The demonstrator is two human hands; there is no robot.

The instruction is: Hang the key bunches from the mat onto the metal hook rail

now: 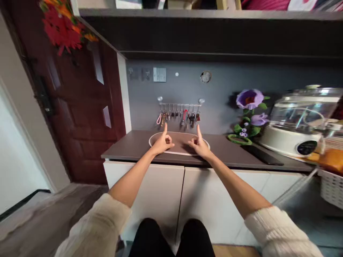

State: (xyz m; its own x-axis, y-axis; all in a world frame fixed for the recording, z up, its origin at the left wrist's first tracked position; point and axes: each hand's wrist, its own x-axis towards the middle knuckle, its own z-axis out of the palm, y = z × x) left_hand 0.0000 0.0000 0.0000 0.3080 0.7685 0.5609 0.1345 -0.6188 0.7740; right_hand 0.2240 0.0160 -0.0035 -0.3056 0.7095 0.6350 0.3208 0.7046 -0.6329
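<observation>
Both bare hands are held out above the counter, level with each other and apart. My left hand (pixel 160 142) is over the left side of an oval brown mat (pixel 177 138) with a pale rim. One of its fingers points up while the others curl inward, with nothing visible in them. My right hand (pixel 200 144) mirrors this pose over the mat's right side, also holding nothing. Behind the fingertips, a metal rail (pixel 180 105) on the grey wall carries several hooks with keys (pixel 192 117), a pink loop (pixel 159 118) and a red strap (pixel 185 113).
On the counter's right are purple knitted flowers (pixel 249 99), a dark flat slab (pixel 261 155) and a white appliance with a clear lid (pixel 292 137). A white basket (pixel 331 187) is at far right. A shelf (pixel 209 34) overhangs the counter; a dark red door (pixel 88 117) is left.
</observation>
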